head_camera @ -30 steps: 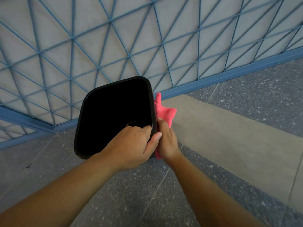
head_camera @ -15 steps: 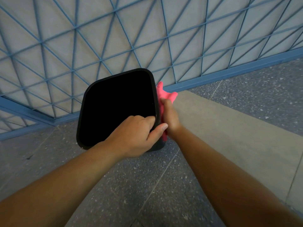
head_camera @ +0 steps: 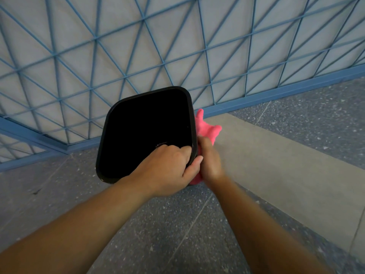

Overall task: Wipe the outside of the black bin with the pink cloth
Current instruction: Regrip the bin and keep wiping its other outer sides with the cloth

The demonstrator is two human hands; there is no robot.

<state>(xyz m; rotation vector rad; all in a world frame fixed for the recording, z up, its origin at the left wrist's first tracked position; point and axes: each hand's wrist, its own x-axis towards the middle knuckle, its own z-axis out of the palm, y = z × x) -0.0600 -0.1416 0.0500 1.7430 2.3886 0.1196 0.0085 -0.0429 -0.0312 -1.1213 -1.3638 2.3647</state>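
Black bin standing on the speckled floor close to the blue lattice wall, mouth toward the camera; the left hand grips its near-right rim, fingers curled inside and thumb outside. The right hand, the nearer to the bin's right outer wall, lies just beside that wall with fingers pointing away along it, clamping the pink cloth against the surface. Cloth shows beyond and below the hand, so the stroke probably runs along this wall.
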